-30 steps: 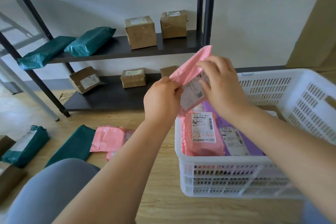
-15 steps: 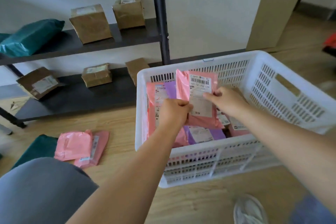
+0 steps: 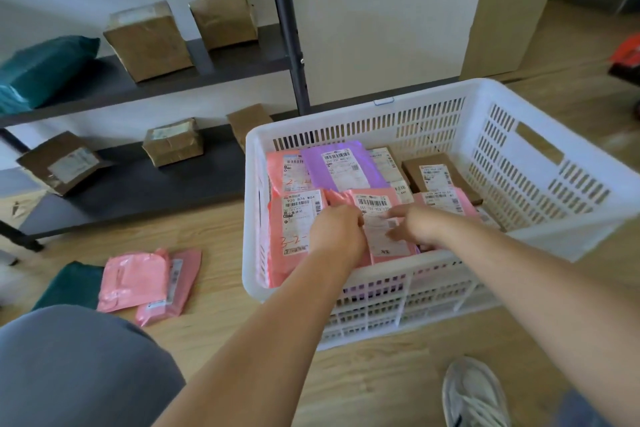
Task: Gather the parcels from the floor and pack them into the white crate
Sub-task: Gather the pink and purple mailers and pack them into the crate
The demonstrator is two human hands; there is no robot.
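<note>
Fingers of my left hand [image 3: 337,232] and right hand [image 3: 415,225] pinch one pink parcel [image 3: 379,218] low inside the white crate [image 3: 519,135], where, released unevenly, its slick film could slide off the crowded stack [image 3: 298,218] beneath; two more pink parcels [image 3: 133,279] and one green parcel [image 3: 72,284] lie outside on the floor [image 3: 225,308].

Grey trousers [image 3: 76,367], a pale laced trainer [image 3: 474,395], forearms [image 3: 263,340] unsleeved.

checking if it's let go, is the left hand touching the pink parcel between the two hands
Touching. Head view: the left hand grips the pink parcel by its left edge.
</note>
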